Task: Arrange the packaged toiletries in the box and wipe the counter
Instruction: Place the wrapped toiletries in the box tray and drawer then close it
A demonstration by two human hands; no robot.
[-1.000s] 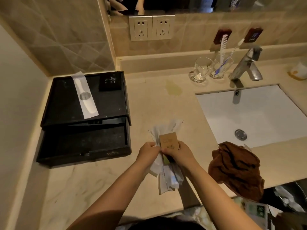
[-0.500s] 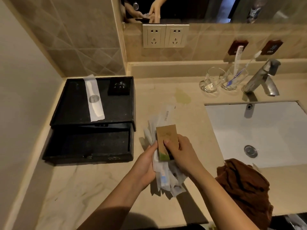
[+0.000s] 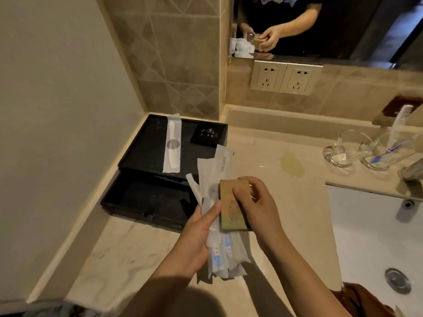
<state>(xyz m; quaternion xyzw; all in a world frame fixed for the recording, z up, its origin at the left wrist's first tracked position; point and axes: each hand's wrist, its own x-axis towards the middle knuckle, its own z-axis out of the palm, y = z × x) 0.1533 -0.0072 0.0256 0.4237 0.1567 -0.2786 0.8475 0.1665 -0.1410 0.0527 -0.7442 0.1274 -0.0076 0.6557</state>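
My left hand [image 3: 196, 239] grips a bundle of white packaged toiletries [image 3: 215, 170] held upright above the counter. My right hand [image 3: 254, 202] pinches a small brown cardboard packet [image 3: 229, 209] against the front of that bundle. The black box [image 3: 128, 197] stands open in the left corner, its lower tray dark and bare. On its raised upper level lie one white packet [image 3: 172, 145] and a small black packet [image 3: 207, 135]. A brown cloth [image 3: 361, 300] lies at the bottom right by the sink.
A yellowish stain [image 3: 293, 165] marks the beige counter [image 3: 137, 255] behind my hands. Two glasses [image 3: 348, 149] stand at the back right, one holding a comb and toothbrush. The white sink [image 3: 375, 236] fills the right side. Sockets [image 3: 286, 77] and a mirror sit on the back wall.
Both hands have lifted the bundle and moved it left, closer to the box. The brown packet now stands more upright, and the view has turned left.
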